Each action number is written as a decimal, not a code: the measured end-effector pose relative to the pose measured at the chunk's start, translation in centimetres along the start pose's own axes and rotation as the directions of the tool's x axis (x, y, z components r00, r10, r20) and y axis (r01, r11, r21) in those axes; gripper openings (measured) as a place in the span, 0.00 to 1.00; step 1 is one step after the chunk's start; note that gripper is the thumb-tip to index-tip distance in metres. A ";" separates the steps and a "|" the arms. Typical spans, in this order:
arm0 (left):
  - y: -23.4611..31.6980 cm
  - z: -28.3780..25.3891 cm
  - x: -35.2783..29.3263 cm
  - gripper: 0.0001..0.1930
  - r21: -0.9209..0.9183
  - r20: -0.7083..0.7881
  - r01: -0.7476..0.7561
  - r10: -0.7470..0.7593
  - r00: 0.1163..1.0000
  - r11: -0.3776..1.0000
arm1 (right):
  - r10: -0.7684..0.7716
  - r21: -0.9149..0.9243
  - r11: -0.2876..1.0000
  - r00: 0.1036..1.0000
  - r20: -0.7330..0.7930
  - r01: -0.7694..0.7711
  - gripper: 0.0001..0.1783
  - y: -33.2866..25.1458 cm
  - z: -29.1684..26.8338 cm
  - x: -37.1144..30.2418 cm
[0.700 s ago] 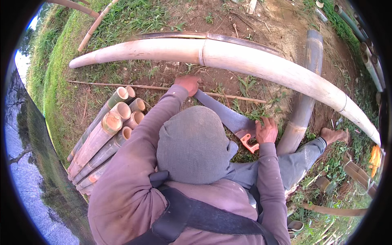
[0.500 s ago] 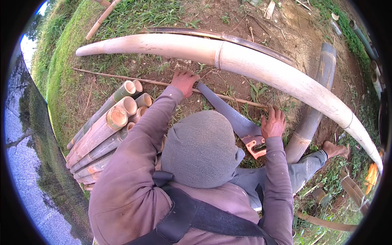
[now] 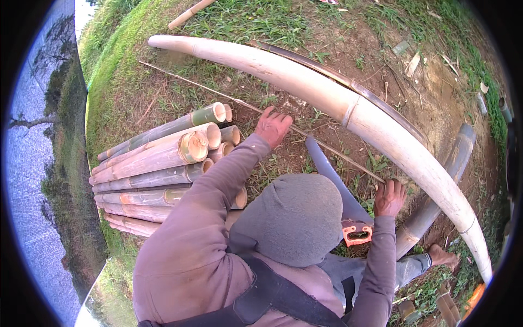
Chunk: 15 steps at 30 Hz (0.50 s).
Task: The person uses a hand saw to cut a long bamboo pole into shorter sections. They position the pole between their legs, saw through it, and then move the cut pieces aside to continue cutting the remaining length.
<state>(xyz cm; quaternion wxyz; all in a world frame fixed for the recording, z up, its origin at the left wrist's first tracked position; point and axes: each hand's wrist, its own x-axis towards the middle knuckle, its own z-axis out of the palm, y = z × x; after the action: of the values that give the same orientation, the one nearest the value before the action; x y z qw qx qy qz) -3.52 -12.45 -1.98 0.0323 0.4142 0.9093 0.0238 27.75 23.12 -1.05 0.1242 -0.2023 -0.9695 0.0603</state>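
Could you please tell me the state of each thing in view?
Left hand: fingers curled at the stick
Right hand: at the stick's end
Stick: thin, unbroken between the hands
Saw: lying unheld, blade bare
Pale bamboo: lying across dark bamboo
Dark bamboo: lying underneath
Bamboo stack: piled, cut ends exposed

Over at the stack of cut bamboo now, with dark mesh to its left, green grass just beyond it, a pole's end farther beyond, and a pale wood chip and something orange well to its right.
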 end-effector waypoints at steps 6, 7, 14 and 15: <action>0.5 -4.1 -1.5 0.19 -0.242 -0.116 -0.207 0.184 0.976 0.948 | -0.057 0.017 0.998 0.998 -0.025 0.058 0.25 1.8 -4.4 -0.7; 1.2 -5.0 -1.5 0.20 -0.259 -0.130 -0.227 0.199 0.971 0.939 | -0.074 0.032 0.997 0.996 -0.051 0.075 0.26 2.2 -5.1 -0.9; 2.8 -9.6 0.5 0.26 -0.295 -0.136 -0.269 0.239 0.962 0.917 | -0.105 0.092 0.990 0.994 -0.007 0.106 0.32 4.5 -8.0 -2.5; 2.8 -9.6 0.8 0.26 -0.272 -0.136 -0.275 0.246 0.960 0.922 | -0.115 0.095 0.989 0.993 -0.019 0.116 0.31 4.4 -8.2 -2.3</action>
<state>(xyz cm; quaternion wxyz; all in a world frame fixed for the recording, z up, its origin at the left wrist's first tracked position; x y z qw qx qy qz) -2.70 -10.22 7.72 0.0439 0.5205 0.8334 0.1806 33.65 26.73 5.61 0.1437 -0.1400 -0.9747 0.0984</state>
